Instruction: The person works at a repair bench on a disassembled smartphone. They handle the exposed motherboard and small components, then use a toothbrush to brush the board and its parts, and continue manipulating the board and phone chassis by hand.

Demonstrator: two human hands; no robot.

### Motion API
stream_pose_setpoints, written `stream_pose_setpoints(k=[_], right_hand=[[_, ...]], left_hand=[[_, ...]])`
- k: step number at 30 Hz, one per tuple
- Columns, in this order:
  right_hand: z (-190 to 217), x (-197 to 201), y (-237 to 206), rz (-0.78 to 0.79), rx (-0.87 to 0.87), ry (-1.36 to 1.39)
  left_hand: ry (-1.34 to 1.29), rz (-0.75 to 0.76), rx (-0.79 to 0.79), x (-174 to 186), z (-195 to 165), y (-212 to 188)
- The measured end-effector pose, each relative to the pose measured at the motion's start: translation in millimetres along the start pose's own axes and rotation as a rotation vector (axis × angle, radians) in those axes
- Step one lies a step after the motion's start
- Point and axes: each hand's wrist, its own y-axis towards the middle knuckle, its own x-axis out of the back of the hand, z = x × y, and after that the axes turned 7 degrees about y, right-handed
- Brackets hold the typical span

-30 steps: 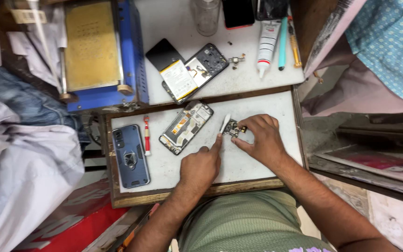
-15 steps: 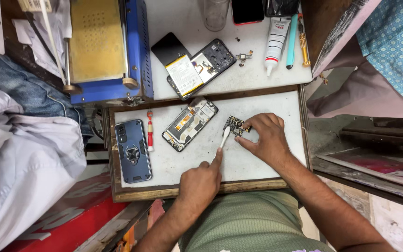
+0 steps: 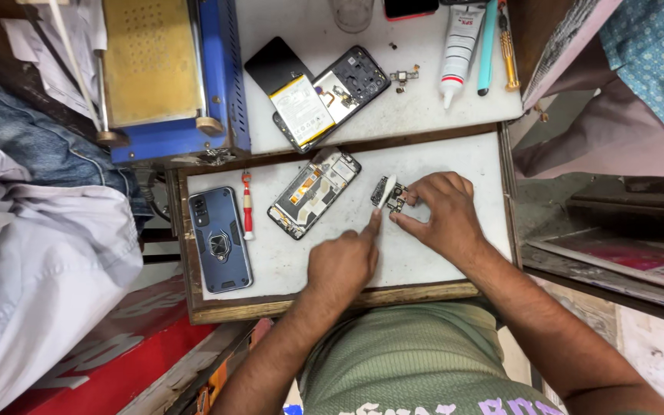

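Note:
My right hand (image 3: 439,215) pinches a small dark circuit board (image 3: 390,200) against the white work surface (image 3: 424,161). My left hand (image 3: 343,263) holds a thin white tool (image 3: 385,192), its tip resting on that board. To the left lies an opened phone frame (image 3: 314,192) with its insides showing. Further left are a red-handled screwdriver (image 3: 247,215) and a dark blue phone case with a ring holder (image 3: 220,238).
Behind the tray, on a white bench, lie a second opened phone with a yellow-white battery (image 3: 309,104), a black panel (image 3: 274,65), a glue tube (image 3: 457,46), a teal pen (image 3: 486,46) and small parts (image 3: 403,75). A blue machine with a yellow pad (image 3: 155,69) stands left.
My left hand has moved up and right, bringing the white tool's tip onto the small board. The right hand stays on the board.

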Motion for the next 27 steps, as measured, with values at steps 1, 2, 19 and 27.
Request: stream_pose_setpoints(k=[1, 2, 19, 27], right_hand=[[-0.1, -0.1, -0.3, 0.0, -0.011, -0.001], [-0.5, -0.3, -0.1, 0.0, -0.016, -0.001], [7.7, 23.1, 13.2, 0.16, -0.006, 0.029], [24.2, 50.0, 65.1, 0.675, 0.197, -0.096]], left_hand=[[-0.015, -0.008, -0.011, 0.9, 1.3, -1.4], [-0.029, -0.02, -0.018, 2.3, 2.7, -1.7], [-0.195, -0.004, 0.076, 34.0, 45.7, -52.7], [-0.248, -0.167, 0.074, 25.7, 46.9, -45.2]])
